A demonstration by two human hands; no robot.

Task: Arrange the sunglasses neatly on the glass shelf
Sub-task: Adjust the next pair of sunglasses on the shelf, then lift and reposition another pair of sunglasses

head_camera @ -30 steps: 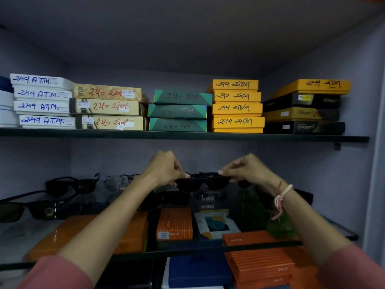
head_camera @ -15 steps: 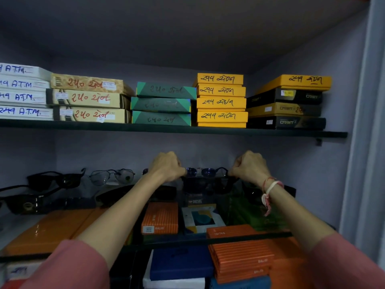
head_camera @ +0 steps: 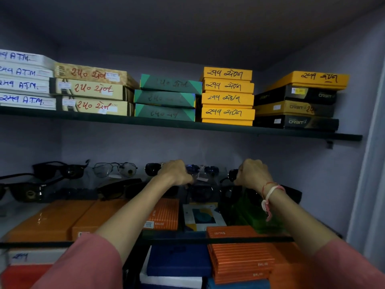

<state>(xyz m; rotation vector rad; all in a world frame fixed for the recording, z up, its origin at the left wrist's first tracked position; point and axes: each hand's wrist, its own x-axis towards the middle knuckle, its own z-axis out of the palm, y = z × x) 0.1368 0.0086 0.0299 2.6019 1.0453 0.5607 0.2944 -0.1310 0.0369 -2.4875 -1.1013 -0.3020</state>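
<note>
Dark plastic sunglasses (head_camera: 205, 191) with near-black lenses sit on the clear glass shelf (head_camera: 187, 239), just below and between our curled fingers. Left hand (head_camera: 176, 173) and right hand (head_camera: 253, 173) are closed into loose fists at the frame's two ends; whether the fingers actually pinch the frame, we cannot tell. Beyond the fingers lies a blue-lensed pair (head_camera: 201, 170); left of them, a thin wire-framed clear pair (head_camera: 114, 169). Nearer us than the fingers, under the glass, a ribbed orange box (head_camera: 165, 214) reads "BALISI". Above the fingers, flat black cardboard boxes (head_camera: 295, 122) read "ORBIT"; white ones (head_camera: 27, 100) read "A.T.M."
</note>
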